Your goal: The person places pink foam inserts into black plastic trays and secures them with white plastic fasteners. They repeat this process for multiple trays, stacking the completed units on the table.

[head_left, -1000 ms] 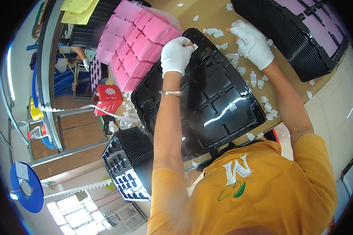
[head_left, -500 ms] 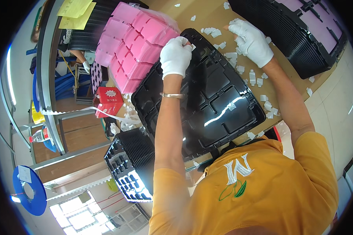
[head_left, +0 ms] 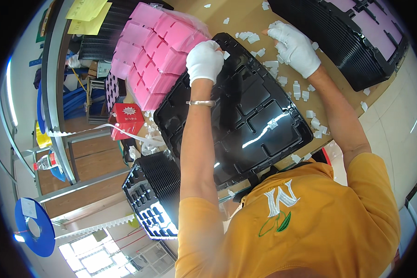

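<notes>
Left hand (head_left: 204,60): my gloved fingers curled onto the far rim of the black tray (head_left: 245,116).
Right hand (head_left: 294,48): loosely closed among white pieces (head_left: 310,97) scattered beside the tray's right edge.
Tray: flat on the table (head_left: 338,88), between pink foam stack (head_left: 157,55) and black tray stack (head_left: 352,41).

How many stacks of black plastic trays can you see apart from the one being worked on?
2: one stack of black plastic trays below the table's left edge, another at the table's far right, topped with pink. More may be hidden.

Right hand (head_left: 295,47) shifted slightly left among white pieces (head_left: 306,90).
</notes>
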Tool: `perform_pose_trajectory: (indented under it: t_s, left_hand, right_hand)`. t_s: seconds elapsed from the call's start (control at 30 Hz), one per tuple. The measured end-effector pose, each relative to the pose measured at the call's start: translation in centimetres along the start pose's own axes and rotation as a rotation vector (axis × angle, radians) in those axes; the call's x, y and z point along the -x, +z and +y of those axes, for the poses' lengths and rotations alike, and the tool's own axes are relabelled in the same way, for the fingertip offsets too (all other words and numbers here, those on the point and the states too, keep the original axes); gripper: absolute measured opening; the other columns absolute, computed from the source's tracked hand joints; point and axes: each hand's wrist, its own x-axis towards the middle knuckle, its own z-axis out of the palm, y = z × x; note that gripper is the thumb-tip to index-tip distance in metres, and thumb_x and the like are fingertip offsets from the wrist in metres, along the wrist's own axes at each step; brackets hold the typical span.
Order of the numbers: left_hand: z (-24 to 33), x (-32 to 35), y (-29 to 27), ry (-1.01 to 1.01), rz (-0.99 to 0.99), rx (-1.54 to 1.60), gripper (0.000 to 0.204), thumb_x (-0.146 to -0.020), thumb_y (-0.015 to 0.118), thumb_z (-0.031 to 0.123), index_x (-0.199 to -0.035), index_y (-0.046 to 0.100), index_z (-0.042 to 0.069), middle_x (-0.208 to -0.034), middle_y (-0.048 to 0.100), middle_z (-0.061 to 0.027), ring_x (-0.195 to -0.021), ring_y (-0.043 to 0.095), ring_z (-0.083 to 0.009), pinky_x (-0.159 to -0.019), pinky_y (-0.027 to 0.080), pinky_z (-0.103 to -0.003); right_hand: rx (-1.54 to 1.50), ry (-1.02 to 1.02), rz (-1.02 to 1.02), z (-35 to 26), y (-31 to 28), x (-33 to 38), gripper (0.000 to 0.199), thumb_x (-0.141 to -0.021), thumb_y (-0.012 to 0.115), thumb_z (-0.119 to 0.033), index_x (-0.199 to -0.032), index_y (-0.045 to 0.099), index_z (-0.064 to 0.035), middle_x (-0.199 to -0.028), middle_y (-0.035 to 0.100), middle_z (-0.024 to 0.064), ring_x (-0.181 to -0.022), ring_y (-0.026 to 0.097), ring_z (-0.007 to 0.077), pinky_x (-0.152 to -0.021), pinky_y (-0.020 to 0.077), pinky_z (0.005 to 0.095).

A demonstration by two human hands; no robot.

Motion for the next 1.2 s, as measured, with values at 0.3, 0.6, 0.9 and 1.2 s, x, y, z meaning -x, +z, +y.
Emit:
perform_pose_trajectory:
  t_s: [0.3, 0.6, 0.9, 1.2]
  left_hand:
    - [5.3, 10.2, -3.6, 0.378, 0.473, 0.013, 0.008, -0.082, 0.060, 0.007, -0.086, 0.065, 0.012, -0.085, 0.062, -0.0074, -0.081, 0.062, -0.0291, -0.067, 0.047, -0.040]
    - [12.3, 18.5, -5.4, 0.902, -0.013, 0.262, 0.013, -0.076, 0.060, 0.016, -0.087, 0.064, 0.011, -0.084, 0.058, -0.0060, -0.079, 0.060, -0.0235, -0.078, 0.047, -0.034]
    - [-16.3, 12.6, -6.4, -0.295, 0.551, 0.369, 0.035, -0.080, 0.068, 0.018, -0.110, 0.066, 0.000, -0.098, 0.070, -0.0142, -0.088, 0.068, -0.0218, -0.083, 0.051, -0.031]
    - [-22.8, 9.1, -5.7, -0.152, 0.792, 0.260, 0.026, -0.085, 0.059, 0.014, -0.106, 0.065, 0.001, -0.102, 0.067, -0.0198, -0.096, 0.064, -0.0365, -0.085, 0.051, -0.040]
  right_hand:
    - [-0.018, -0.071, 0.093, 0.7, -0.6, -0.2, 0.032, -0.077, 0.057, 0.005, -0.106, 0.066, -0.0045, -0.091, 0.061, 0.0121, -0.088, 0.059, 0.0289, -0.079, 0.0481, 0.0345]
    - [-0.087, -0.008, 0.025, 1.9, 0.2, -0.7, 0.023, -0.085, 0.056, 0.002, -0.106, 0.064, -0.0032, -0.092, 0.061, 0.0145, -0.081, 0.060, 0.0327, -0.074, 0.0491, 0.0327]
    - [0.030, -0.166, -0.040, -4.1, 2.1, -6.6, 0.022, -0.087, 0.057, -0.003, -0.108, 0.065, -0.0039, -0.094, 0.061, 0.0168, -0.086, 0.060, 0.0350, -0.077, 0.0490, 0.0377]
    - [-0.175, 0.030, -0.246, -5.9, 11.8, -17.1, 0.024, -0.086, 0.061, -0.017, -0.107, 0.066, -0.0062, -0.103, 0.066, 0.0172, -0.091, 0.063, 0.0357, -0.080, 0.0499, 0.0372]
